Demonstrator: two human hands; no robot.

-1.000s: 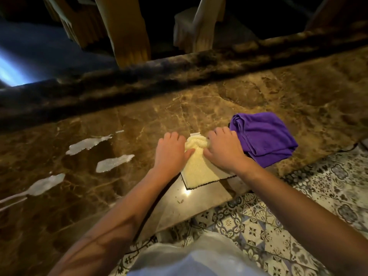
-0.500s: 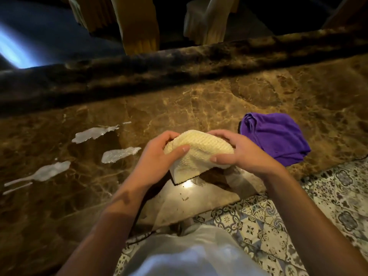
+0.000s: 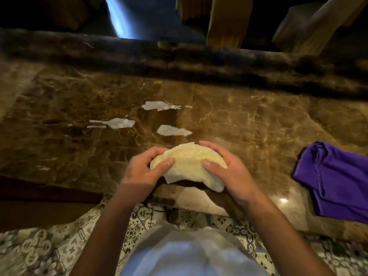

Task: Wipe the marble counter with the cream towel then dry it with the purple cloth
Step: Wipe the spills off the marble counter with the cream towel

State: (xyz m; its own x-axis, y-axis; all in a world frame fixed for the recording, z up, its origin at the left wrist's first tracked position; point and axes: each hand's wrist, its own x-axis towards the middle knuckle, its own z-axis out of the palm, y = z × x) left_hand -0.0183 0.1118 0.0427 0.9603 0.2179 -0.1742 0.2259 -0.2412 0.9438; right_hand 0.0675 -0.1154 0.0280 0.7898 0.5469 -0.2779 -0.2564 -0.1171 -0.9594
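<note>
Cream and waffle-textured, the cream towel (image 3: 189, 163) is bunched into a thick pad and held just above the near edge of the marble counter (image 3: 249, 116), its lower flap hanging loose, apparently gathered this way to give a firm wiping face. The left hand (image 3: 144, 172) grips its left end, fingers curled over the far side and thumb pressed on the near face; the right hand (image 3: 229, 172) mirrors it on the right end, fingers wrapped over the top and thumb flat on the cloth. Just beyond the towel lie three pale wet patches (image 3: 173, 130), likely the first target, so wiping seems about to begin. The purple cloth (image 3: 334, 180) sits crumpled on the counter well to the right, apart from both hands, probably parked there for drying afterwards. Patterned floor tiles (image 3: 49, 248) show below.
</note>
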